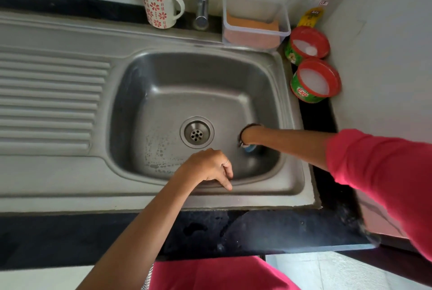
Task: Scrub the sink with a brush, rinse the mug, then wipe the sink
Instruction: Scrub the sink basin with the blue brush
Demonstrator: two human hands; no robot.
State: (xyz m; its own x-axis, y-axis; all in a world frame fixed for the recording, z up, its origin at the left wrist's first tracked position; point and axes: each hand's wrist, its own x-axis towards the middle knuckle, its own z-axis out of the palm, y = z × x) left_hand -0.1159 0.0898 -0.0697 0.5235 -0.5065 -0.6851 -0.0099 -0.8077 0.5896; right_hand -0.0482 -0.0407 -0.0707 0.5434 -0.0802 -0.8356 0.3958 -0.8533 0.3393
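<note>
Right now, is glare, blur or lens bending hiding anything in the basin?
Head view: wide-angle bending curves the sink edges and counter; soft sheen on the basin, no harsh glare; drain sharp; right hand mostly hidden, a blue thing under it too unclear to name; left hand clear at the front rim.

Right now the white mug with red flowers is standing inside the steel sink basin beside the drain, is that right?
Not quite. The head view shows the white mug with red flowers standing on the back ledge beside the chrome tap, not inside the steel sink basin.

One mug, two soap tubs (red-rimmed), one container.
</note>
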